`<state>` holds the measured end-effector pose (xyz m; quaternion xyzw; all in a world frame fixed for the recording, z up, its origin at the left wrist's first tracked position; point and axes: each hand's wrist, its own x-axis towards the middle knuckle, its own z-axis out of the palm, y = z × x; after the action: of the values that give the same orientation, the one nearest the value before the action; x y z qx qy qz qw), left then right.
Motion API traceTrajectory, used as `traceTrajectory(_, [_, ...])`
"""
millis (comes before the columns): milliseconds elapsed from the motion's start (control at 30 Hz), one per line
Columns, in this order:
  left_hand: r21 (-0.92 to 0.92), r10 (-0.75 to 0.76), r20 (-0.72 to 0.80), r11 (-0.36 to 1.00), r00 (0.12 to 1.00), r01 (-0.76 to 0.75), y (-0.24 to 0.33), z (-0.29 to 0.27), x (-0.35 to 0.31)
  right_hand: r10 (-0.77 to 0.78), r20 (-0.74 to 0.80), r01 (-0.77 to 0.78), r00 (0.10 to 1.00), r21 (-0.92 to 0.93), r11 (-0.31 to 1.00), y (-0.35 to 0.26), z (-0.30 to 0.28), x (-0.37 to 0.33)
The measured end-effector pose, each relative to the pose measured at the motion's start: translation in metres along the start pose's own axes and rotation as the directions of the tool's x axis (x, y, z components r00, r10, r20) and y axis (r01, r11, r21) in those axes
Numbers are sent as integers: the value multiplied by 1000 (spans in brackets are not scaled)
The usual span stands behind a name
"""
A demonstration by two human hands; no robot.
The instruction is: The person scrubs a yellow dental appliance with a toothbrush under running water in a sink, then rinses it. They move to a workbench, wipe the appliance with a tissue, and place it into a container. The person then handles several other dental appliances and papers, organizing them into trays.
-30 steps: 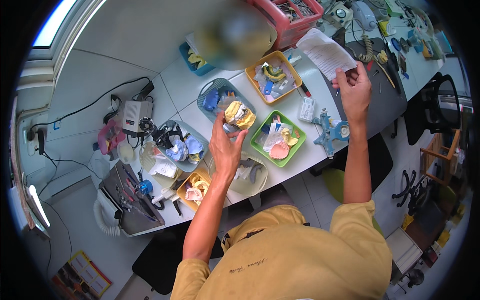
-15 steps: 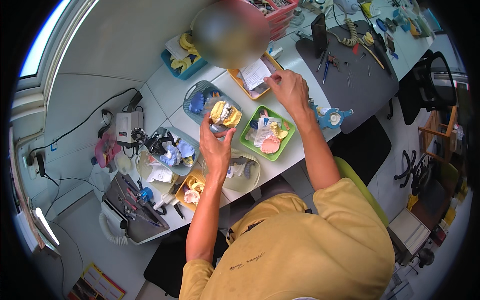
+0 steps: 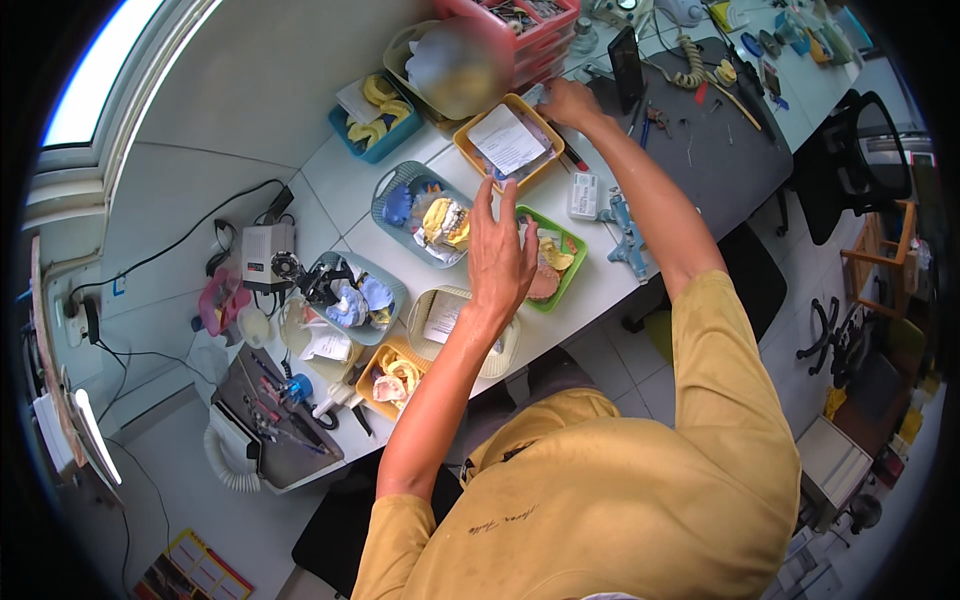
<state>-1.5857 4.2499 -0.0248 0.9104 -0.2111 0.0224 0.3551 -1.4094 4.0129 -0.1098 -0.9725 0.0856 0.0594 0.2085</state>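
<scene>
My left hand (image 3: 503, 250) is open, fingers stretched out, above the near edge of the yellow tray (image 3: 462, 142) and the left side of the green tray (image 3: 568, 290). It holds nothing. A paper slip (image 3: 508, 138) lies in the yellow tray; the green one has yellow and pink dental casts (image 3: 548, 265), partly covered by my hand. My right hand (image 3: 570, 104) is at the yellow tray's far right corner, fingers curled beside a small pale packet (image 3: 537, 94); what they grip is unclear. Left of my left hand, a yellow dental cast with teeth (image 3: 444, 222) rests on a blue-grey basket (image 3: 378, 208).
A blue articulator (image 3: 628, 240) and a small white box (image 3: 583, 195) are under my right forearm. More baskets of casts stand at left, near a black clamp-like device (image 3: 318, 281). A phone (image 3: 626, 70) stands on the dark mat (image 3: 720, 190). Red drawers (image 3: 540, 40) stand behind.
My left hand has left the yellow cast and moved right, over the green tray. My right hand has moved from the yellow tray's right side to beyond its far corner. The articulator looks turned.
</scene>
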Motion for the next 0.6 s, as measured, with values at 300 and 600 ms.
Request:
traceTrajectory(300, [258,-5,107,966,994,-23,-35,24,35,-67,21,69,998,-161,985,13,-38,-56])
traceTrajectory(600, [237,0,227,970,974,-55,-41,43,52,-201,78,209,976,-113,971,48,-16,-68])
